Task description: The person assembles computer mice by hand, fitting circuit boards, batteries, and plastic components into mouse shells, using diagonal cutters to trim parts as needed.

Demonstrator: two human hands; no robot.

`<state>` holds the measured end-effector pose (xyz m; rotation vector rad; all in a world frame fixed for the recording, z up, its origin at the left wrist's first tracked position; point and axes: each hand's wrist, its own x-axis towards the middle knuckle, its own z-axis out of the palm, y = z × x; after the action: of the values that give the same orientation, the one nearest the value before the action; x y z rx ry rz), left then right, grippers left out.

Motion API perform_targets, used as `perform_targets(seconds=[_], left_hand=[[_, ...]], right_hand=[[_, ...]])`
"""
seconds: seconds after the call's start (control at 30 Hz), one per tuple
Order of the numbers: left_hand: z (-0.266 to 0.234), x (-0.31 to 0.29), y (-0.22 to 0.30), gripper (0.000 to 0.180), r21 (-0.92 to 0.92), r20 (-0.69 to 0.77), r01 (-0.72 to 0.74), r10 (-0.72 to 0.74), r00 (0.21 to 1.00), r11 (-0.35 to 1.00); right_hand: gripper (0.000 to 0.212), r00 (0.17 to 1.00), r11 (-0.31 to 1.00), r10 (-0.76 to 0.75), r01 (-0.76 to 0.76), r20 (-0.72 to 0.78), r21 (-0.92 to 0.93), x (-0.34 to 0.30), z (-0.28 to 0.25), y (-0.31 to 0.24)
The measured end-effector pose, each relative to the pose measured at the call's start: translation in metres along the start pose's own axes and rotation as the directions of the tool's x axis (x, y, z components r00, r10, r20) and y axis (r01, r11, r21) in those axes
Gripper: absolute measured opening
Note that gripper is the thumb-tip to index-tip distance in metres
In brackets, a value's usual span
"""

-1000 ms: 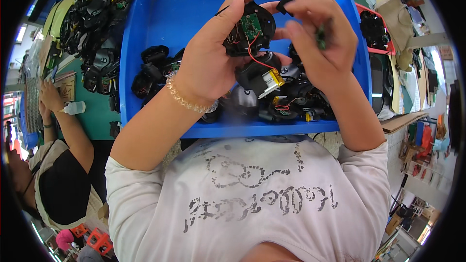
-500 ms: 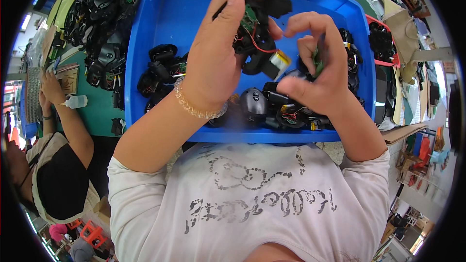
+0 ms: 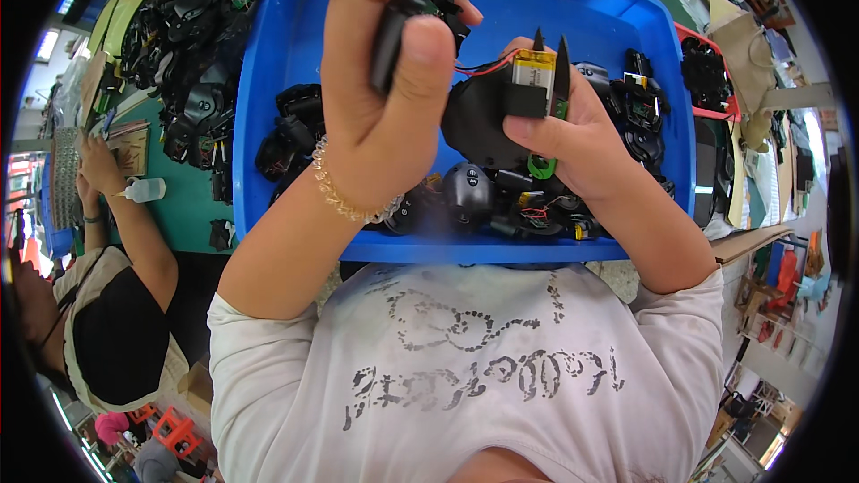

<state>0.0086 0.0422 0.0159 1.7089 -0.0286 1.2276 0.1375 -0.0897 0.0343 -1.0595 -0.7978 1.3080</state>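
My left hand (image 3: 385, 80) is closed around a black plastic device housing (image 3: 390, 49), opened up, with circuitry inside. Red and black wires (image 3: 490, 65) run from it to a silver battery pack (image 3: 532, 74) with yellow tape. A black block (image 3: 526, 101) covers the battery's lower end, where my right thumb presses. In my right hand (image 3: 577, 130) is also a hand tool with two dark pointed tips (image 3: 562, 67) and a green looped handle (image 3: 541, 166). Its tips stand apart on either side of the battery. A dark rounded shell piece (image 3: 483, 121) hangs between my hands.
Below my hands, a blue bin (image 3: 447, 252) holds several black devices, including a grey-topped one (image 3: 469, 192). More devices are heaped at left (image 3: 192, 36). A red basket (image 3: 716, 112) stands at right. A co-worker's hand (image 3: 100, 165) is near a squeeze bottle (image 3: 146, 189).
My left hand has moved up and left with the housing. My right hand, which was apart from the battery, now grips it together with the green-handled tool. The wires stretch between my hands.
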Motion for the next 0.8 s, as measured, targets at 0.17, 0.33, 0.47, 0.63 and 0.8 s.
perform_targets(seconds=[0.17, 0.33, 0.47, 0.63, 0.8], left_hand=[[-0.002, 0.008, -0.02, 0.053, 0.157, 0.157, -0.329, 0.305, 0.939, 0.931], [0.026, -0.006, 0.0, 0.072, -0.04, 0.126, -0.075, 0.08, 0.989, 0.996], [0.037, -0.005, 0.016, 0.064, -0.402, 0.156, 0.317, -0.277, 0.948, 0.859], [0.028, 0.0, 0.02, 0.058, -0.694, 0.384, 0.675, -0.665, 0.641, 0.25], [0.026, -0.005, 0.012, 0.061, -0.53, 0.767, 0.824, -0.527, 0.366, -0.199]], right_hand=[[0.03, 0.918, 0.924, -0.378, 0.367, -0.119, -0.109, -0.003, 0.002, -0.006], [0.03, 0.76, 0.683, -0.645, 0.62, 0.081, -0.386, -0.003, -0.012, -0.019], [0.034, 0.625, 0.407, -0.757, 0.678, 0.189, -0.612, -0.01, -0.019, -0.031], [0.041, 0.666, 0.45, -0.662, 0.72, 0.344, -0.529, -0.007, -0.03, -0.046], [0.035, 0.84, 0.736, -0.422, 0.538, 0.343, -0.411, -0.004, -0.03, -0.046]])
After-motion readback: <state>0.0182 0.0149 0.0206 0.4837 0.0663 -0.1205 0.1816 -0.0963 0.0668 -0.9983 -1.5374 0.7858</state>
